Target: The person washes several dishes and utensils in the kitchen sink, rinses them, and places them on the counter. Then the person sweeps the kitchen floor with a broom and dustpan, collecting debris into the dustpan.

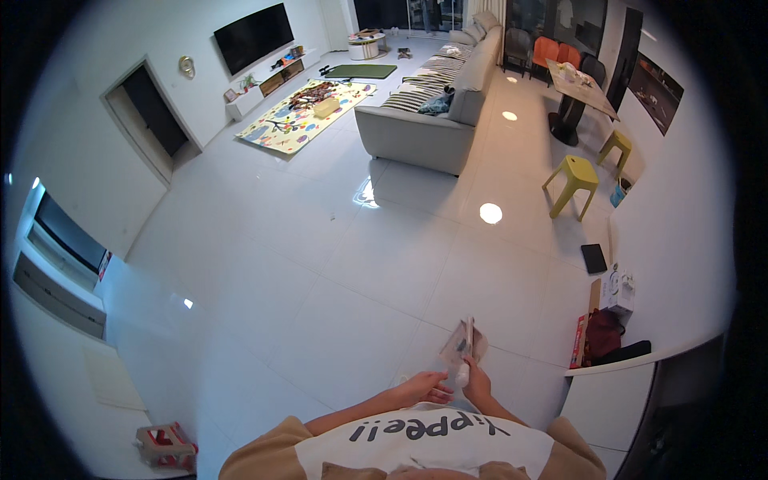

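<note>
Near the bottom centre, my right hand point(475, 382) is closed on the white, grip-like part of a pale pinkish-beige flat object point(452, 348), which looks like a dustpan with an upright piece on it. The object is held out over the glossy tiled floor point(360, 280); whether it rests on the tiles I cannot tell. My left hand point(428, 386) is just left of the white part, fingers loosely bent and apart, with nothing visible in them.
A grey sofa point(416, 136), patterned mat point(280, 128) and green mat point(360, 71) lie ahead. Right are a dining table point(596, 92), yellow stools point(578, 170), a black flat item point(594, 258), bags and boxes point(604, 334) by a cabinet point(604, 408). A red item point(160, 444) sits lower left.
</note>
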{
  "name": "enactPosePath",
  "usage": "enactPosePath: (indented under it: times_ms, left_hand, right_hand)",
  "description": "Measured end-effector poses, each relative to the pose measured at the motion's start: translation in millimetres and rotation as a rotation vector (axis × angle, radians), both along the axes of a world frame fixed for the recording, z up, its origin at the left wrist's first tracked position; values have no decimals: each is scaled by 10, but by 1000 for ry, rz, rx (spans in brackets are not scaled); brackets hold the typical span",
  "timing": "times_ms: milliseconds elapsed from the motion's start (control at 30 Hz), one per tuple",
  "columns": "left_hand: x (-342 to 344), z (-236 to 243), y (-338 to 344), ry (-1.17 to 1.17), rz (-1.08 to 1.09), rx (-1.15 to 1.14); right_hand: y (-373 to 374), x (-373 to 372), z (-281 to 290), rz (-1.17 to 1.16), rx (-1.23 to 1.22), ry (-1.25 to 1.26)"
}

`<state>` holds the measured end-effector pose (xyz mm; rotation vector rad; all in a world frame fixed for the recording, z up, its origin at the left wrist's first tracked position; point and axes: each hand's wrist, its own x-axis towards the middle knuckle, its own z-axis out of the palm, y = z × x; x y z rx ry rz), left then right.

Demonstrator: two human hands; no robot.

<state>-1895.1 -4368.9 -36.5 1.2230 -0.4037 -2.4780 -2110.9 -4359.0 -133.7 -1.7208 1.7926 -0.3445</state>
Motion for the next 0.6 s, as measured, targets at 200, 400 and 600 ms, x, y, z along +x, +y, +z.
enactPosePath:
  times_ms: [200,400,600]
  left_hand:
    - [404,131,-1202,189,341,182]
    - [1287,-150,-2540,94,350,280]
    - [2308,-29,-3586,-143,81,229]
  right_hand:
    - [-1263,1045,332,235,-142,-160]
    - [-2672,1856,350,444,-118,-209]
    - [-4170,2595,-12,856,-112,-166]
